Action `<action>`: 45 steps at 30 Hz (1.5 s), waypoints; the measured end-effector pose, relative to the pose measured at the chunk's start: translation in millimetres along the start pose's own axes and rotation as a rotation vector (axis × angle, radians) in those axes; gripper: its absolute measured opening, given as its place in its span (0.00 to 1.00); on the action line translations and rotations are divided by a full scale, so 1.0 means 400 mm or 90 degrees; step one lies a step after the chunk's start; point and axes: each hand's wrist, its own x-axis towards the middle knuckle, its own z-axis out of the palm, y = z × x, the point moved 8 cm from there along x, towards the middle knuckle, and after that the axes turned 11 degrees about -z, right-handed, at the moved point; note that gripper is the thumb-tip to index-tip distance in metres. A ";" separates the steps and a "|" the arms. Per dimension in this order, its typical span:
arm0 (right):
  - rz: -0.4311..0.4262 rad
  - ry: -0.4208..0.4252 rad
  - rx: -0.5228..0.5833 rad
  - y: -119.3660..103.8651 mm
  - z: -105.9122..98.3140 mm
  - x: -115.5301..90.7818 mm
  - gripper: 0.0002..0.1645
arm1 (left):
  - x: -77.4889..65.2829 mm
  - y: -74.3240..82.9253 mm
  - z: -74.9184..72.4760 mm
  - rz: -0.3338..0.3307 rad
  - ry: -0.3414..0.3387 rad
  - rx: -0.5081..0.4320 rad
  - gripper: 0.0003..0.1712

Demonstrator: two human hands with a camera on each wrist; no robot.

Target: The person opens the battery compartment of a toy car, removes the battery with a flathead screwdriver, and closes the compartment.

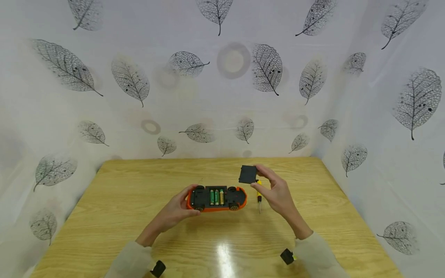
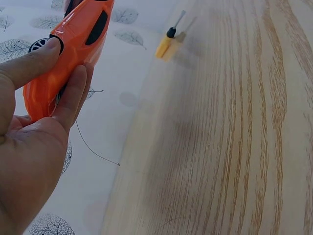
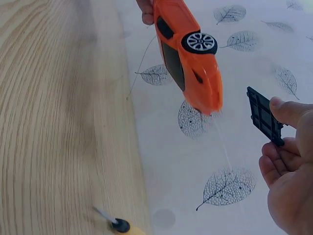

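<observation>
orange car (image 1: 227,199), one end gripped by left hand (image 1: 174,210)

Place: screened tabletop spot, room type unclear | wood-grain table (image 1: 121,193) | white leaf-print sheeting (image 1: 208,96) behind, alongside

There were one left hand (image 1: 174,211), one right hand (image 1: 278,193), one orange toy car (image 1: 229,197), three batteries (image 1: 217,197), one black cover (image 1: 247,174), one yellow-handled screwdriver (image 1: 259,190), two black boxes (image 1: 287,256) and one wooden surface (image 1: 194,239).
</observation>
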 end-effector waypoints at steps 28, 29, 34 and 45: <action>0.124 0.098 -0.192 0.113 -0.212 -0.102 0.34 | -0.003 0.005 0.001 0.007 0.006 0.001 0.51; 0.132 0.100 -0.189 0.120 -0.216 -0.107 0.34 | -0.003 0.005 0.000 0.006 0.007 0.002 0.51; 0.161 0.104 -0.186 0.148 -0.232 -0.129 0.34 | -0.004 0.005 0.000 0.008 0.004 0.002 0.52; 0.256 0.119 -0.200 0.198 -0.259 -0.174 0.35 | -0.006 0.004 0.002 0.012 0.000 -0.005 0.52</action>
